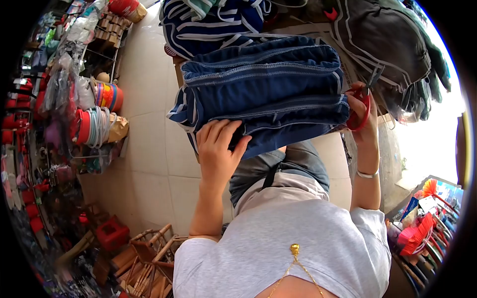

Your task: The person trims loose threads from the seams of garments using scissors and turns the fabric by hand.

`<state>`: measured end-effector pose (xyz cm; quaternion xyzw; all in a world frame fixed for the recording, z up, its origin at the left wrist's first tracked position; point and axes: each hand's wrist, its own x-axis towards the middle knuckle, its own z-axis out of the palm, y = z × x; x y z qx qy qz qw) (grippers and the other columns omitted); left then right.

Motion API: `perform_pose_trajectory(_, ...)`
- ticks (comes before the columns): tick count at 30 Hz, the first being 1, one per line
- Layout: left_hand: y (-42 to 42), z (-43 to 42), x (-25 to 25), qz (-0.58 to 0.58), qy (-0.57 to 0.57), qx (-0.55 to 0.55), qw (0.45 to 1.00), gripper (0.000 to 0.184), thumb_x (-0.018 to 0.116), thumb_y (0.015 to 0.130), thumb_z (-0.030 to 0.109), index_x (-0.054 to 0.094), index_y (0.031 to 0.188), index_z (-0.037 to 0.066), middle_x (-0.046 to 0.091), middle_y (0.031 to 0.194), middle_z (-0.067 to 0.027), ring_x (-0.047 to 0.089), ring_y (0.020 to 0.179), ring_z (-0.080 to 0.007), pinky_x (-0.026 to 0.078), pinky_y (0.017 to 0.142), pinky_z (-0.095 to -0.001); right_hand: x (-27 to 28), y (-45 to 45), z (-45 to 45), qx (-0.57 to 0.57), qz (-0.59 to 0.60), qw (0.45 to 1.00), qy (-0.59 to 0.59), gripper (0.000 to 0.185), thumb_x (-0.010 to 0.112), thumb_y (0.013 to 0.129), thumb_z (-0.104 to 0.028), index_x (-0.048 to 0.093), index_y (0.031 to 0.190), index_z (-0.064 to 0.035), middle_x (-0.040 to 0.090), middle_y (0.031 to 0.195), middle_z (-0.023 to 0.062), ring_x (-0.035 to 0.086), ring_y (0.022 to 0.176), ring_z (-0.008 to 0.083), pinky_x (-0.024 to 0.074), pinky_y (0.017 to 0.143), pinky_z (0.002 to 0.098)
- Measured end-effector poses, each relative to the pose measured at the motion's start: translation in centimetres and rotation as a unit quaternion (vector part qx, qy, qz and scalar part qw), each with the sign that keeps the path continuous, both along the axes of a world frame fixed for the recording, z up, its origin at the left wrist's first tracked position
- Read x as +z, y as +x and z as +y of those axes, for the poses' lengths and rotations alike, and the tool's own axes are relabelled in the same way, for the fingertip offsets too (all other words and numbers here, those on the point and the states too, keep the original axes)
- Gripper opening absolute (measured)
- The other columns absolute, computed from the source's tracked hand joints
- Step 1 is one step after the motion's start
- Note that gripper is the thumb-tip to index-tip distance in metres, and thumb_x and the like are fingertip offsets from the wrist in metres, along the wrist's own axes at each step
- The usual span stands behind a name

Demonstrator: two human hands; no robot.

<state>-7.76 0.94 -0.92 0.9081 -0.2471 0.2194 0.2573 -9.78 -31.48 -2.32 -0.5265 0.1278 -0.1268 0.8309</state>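
Observation:
Blue garments with white stitching and white-striped edges lie folded in front of me. My left hand is at their near left part, fingers over the cloth and thumb bent toward them, with a fold of it between. My right hand holds scissors with red handles at the garments' right end. The blades point up and away from me; whether they are parted is hard to make out. Some right-hand fingers touch the cloth's right edge, partly hidden by the handles.
Behind lie more blue-and-white striped garments and a dark grey pile with white piping. Shelves of packed goods line the left. Bamboo chairs stand at lower left, and a rack with red items at lower right.

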Motion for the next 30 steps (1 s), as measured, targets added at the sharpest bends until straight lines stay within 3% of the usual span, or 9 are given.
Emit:
perform_pose_trajectory(3, 0.3, 0.0, -0.4, 0.035, 0.021, 0.009, 0.999, 0.03, 0.079, 0.068, 0.02, 0.068, 0.092, 0.006, 0.063, 0.093, -0.0063, 0.055, 0.094, -0.0274, 0.04, 0.086, -0.0385, 0.0, -0.3, 0.1, -0.014, -0.001, 1.0, -0.025, 0.037, 0.069, 0.081, -0.007, 0.053, 0.114, -0.0037, 0.058, 0.091, 0.0025, 0.058, 0.081, 0.0089, 0.0471, 0.072, 0.0192)
perform_pose_trajectory(11, 0.6, -0.8, -0.4, 0.038, 0.005, 0.014, 0.999, 0.017, 0.077, 0.07, 0.022, 0.07, 0.082, 0.012, 0.062, 0.079, 0.0007, 0.054, 0.084, -0.0209, 0.032, 0.082, -0.0362, -0.3, -0.9, 0.2, -0.031, -0.004, 0.996, -0.079, 0.038, 0.069, 0.08, -0.007, 0.053, 0.114, -0.0032, 0.059, 0.092, 0.0037, 0.057, 0.081, 0.0102, 0.0466, 0.075, 0.0217)
perform_pose_trajectory(13, 0.6, -0.9, -0.5, 0.041, -0.008, 0.009, 0.999, 0.014, 0.076, 0.072, 0.021, 0.071, 0.082, 0.013, 0.061, 0.074, 0.0017, 0.054, 0.08, -0.0188, 0.03, 0.082, -0.035, 0.4, -1.4, 0.8, -0.118, -0.033, 0.987, -0.106, 0.041, 0.068, 0.08, -0.005, 0.051, 0.116, -0.0009, 0.059, 0.09, 0.0057, 0.057, 0.08, 0.0125, 0.0466, 0.075, 0.0236)
perform_pose_trajectory(15, 0.7, -0.7, -0.6, 0.049, -0.031, 0.001, 0.998, 0.012, 0.075, 0.074, 0.019, 0.071, 0.082, 0.012, 0.062, 0.072, 0.002, 0.054, 0.077, -0.0177, 0.03, 0.082, -0.0342, 1.3, -2.3, 0.7, -0.121, -0.061, 0.983, -0.127, 0.043, 0.068, 0.081, -0.007, 0.048, 0.117, 0.0012, 0.059, 0.089, 0.0074, 0.057, 0.079, 0.0136, 0.0467, 0.073, 0.0247)
perform_pose_trajectory(18, 0.6, -0.5, -0.4, 0.07, -0.076, -0.009, 0.995, 0.008, 0.073, 0.076, 0.018, 0.07, 0.081, 0.012, 0.063, 0.071, 0.0023, 0.054, 0.073, -0.016, 0.03, 0.081, -0.033, 3.2, -4.3, 0.7, 0.008, -0.112, 0.978, -0.175, 0.047, 0.071, 0.084, -0.025, 0.049, 0.115, 0.0028, 0.062, 0.082, 0.0094, 0.06, 0.074, 0.0134, 0.0471, 0.066, 0.0239)
perform_pose_trajectory(19, 0.6, -0.4, -0.3, 0.081, -0.101, -0.009, 0.992, 0.007, 0.073, 0.078, 0.017, 0.07, 0.081, 0.011, 0.064, 0.072, 0.0023, 0.054, 0.072, -0.0153, 0.03, 0.08, -0.0326, 3.6, -4.9, 1.2, 0.007, -0.111, 0.979, -0.174, 0.047, 0.071, 0.084, -0.025, 0.049, 0.115, 0.0028, 0.062, 0.082, 0.0094, 0.06, 0.074, 0.0134, 0.0471, 0.066, 0.0239)
perform_pose_trajectory(23, 1.0, 0.0, -0.4, 0.066, -0.138, -0.009, 0.988, 0.006, 0.072, 0.079, 0.015, 0.069, 0.081, 0.01, 0.065, 0.075, 0.0014, 0.057, 0.075, -0.016, 0.034, 0.081, -0.0314, 2.7, -5.7, 3.9, 0.322, -0.11, 0.94, 0.016, 0.07, 0.074, 0.077, -0.047, 0.052, 0.116, 0.0065, 0.064, 0.074, 0.0106, 0.058, 0.057, 0.013, 0.0456, 0.055, 0.0224)
perform_pose_trajectory(25, 1.4, 0.1, -0.4, 0.03, -0.201, -0.024, 0.979, 0.005, 0.072, 0.079, 0.011, 0.068, 0.081, 0.008, 0.065, 0.076, 0.0001, 0.059, 0.08, -0.0182, 0.038, 0.082, -0.0309, 0.6, -5.2, 5.4, 0.459, -0.063, 0.883, 0.073, 0.074, 0.073, 0.077, -0.051, 0.052, 0.118, 0.0069, 0.064, 0.076, 0.0108, 0.059, 0.06, 0.0136, 0.0465, 0.056, 0.0227)
perform_pose_trajectory(30, 1.3, 0.5, 0.4, 0.041, -0.242, -0.019, 0.969, 0.004, 0.07, 0.08, 0.005, 0.066, 0.081, 0.006, 0.065, 0.078, -0.0024, 0.058, 0.082, -0.0187, 0.042, 0.08, -0.0298, 0.3, -3.9, 9.5, 0.524, 0.047, 0.849, 0.059, 0.07, 0.057, 0.086, -0.058, 0.054, 0.115, 0.0055, 0.059, 0.071, 0.0054, 0.06, 0.063, 0.0119, 0.0485, 0.058, 0.0224)
